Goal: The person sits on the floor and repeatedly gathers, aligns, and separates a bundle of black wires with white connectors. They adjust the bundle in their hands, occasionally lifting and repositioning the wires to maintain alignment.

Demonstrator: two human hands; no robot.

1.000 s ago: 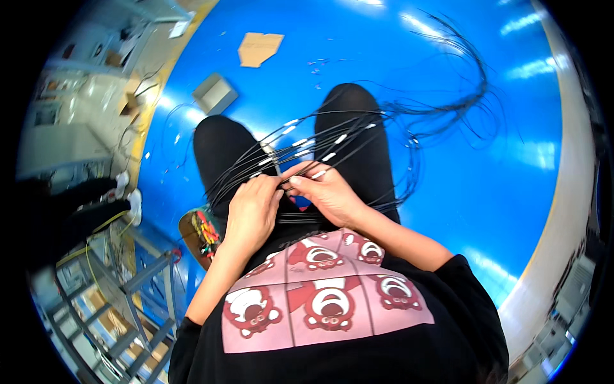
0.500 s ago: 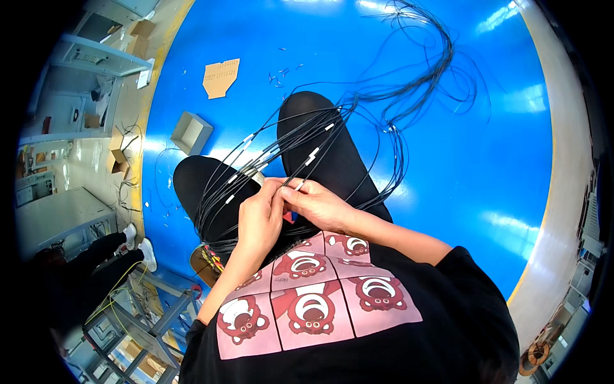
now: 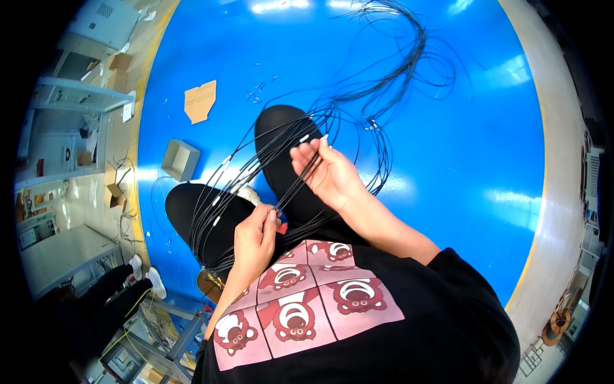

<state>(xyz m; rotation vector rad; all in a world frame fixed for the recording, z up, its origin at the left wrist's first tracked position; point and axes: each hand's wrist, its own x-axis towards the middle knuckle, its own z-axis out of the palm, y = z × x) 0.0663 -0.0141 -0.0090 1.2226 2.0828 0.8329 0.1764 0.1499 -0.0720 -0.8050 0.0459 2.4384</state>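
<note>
A bundle of thin black cables [image 3: 245,182] with white sleeves lies across my thighs. Low over my lap, my left hand [image 3: 255,232] is closed, its thumb and fingers pinching a few strands. Farther out, above the right knee, my right hand [image 3: 331,173] is half curled round the same strands, which run between its thumb and fingers. One white sleeve [image 3: 324,139] shows at the tip of the right thumb. How firmly the right fingers press is hard to see.
Long loose cable ends [image 3: 409,70] trail over the blue floor [image 3: 473,166] ahead. A grey open box [image 3: 181,160] and a cardboard piece [image 3: 201,102] lie to the left, near small scraps. At the lower left are a metal frame [image 3: 185,342] and another person's shoes [image 3: 155,283].
My hands were together over my lap and are now apart. The right one has moved outward along the strands, while the left has come slightly nearer to me. The view has shifted a little.
</note>
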